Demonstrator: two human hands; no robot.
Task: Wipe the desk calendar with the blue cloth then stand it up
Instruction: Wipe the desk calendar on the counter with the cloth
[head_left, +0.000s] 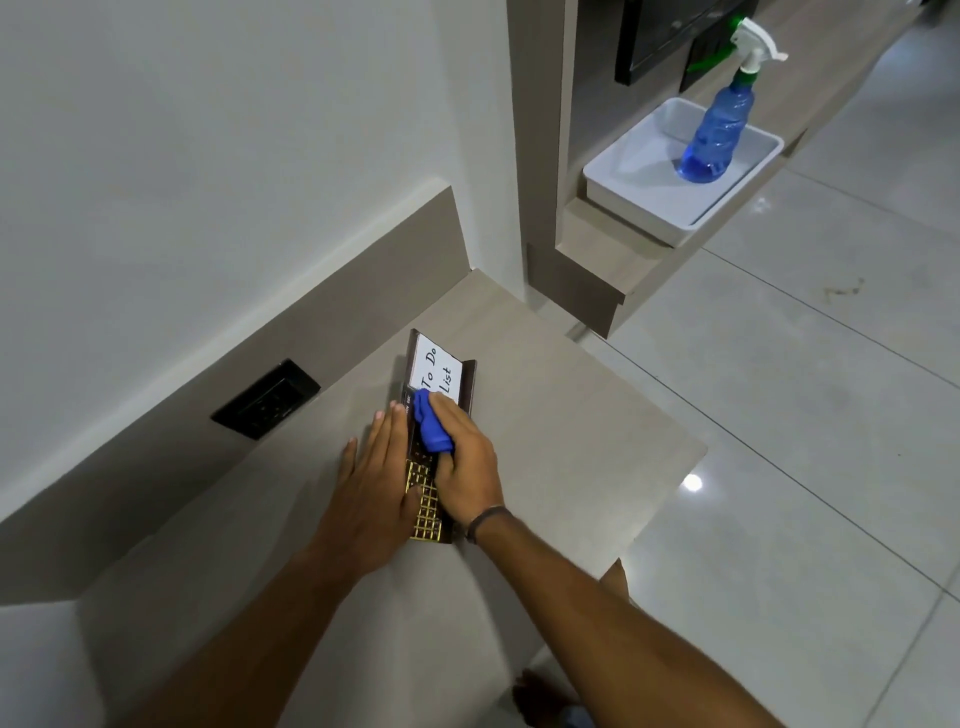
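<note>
The desk calendar (423, 491) lies flat on the beige desk (571, 441), a dark brown strip with a gold grid and a white "To Do List" card at its far end. My right hand (467, 467) presses the bunched blue cloth (434, 428) onto the calendar's middle. Flat beside it, my left hand (379, 478) rests with fingers spread, its edge over the calendar's left side, holding it down.
A black wall socket (267, 397) sits in the backsplash to the left. Farther right, a blue spray bottle (719, 124) stands in a white tray (613, 176) on a shelf. The desk's right edge drops to a glossy tiled floor (805, 415).
</note>
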